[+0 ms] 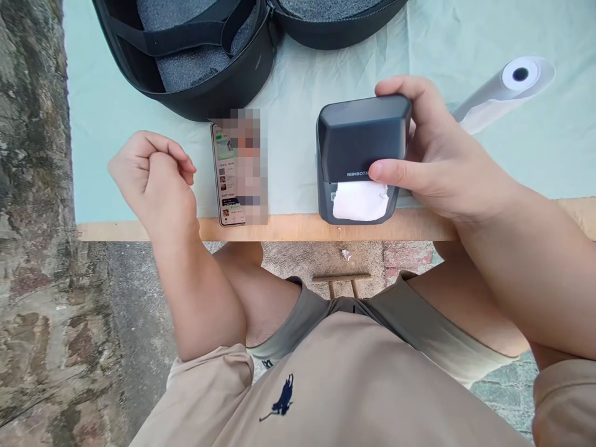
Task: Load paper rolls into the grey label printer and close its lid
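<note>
My right hand (433,149) grips a dark NIIMBOT label printer (363,136) from its right side, thumb across the front and a finger over the top edge. A torn piece of white paper (361,202) sticks out of the printer's lower front. My left hand (158,174) is held near the table's front edge with its fingers curled in; whether anything is inside them is hidden. Just right of that hand lies a smartphone (228,180) with its screen lit, part of it blurred out.
An open black zip case (205,99) with grey foam stands at the back left, its other half (335,37) beside it. At the right lies a roll of white paper (493,93), partly unrolled. A pale green cloth (288,149) covers the table, whose wooden edge (288,228) shows. A stone wall (32,248) rises at the left.
</note>
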Tool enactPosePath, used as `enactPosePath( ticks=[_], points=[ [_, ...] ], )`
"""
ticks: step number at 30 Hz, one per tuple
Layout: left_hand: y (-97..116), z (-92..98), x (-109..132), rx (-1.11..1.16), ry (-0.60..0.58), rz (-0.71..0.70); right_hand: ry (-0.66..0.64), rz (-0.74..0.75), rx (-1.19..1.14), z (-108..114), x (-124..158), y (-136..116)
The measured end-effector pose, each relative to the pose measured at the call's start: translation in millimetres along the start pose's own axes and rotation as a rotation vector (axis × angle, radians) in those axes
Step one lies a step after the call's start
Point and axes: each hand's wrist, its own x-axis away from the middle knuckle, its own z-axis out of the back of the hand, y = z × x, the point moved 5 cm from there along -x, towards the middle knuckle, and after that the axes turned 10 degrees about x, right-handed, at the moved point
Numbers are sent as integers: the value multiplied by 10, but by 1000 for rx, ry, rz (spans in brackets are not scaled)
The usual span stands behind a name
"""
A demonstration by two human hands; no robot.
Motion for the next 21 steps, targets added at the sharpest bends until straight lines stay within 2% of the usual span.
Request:
enactPosePath(
  ticks=[2,6,9,21],
  points=[
    [-36,3,12,-126,-41,79,0,-3,-7,1,-4,-1],
    [-137,-47,76,-452,-239,270,2,-6,-16,-2,-15,2],
    [-152,-73,103,-595,-315,319,3,-4,-15,-5,-14,6],
    [-188,27,77,-440,-208,405,4,-28,-19,-10,-13,10]
  ],
)
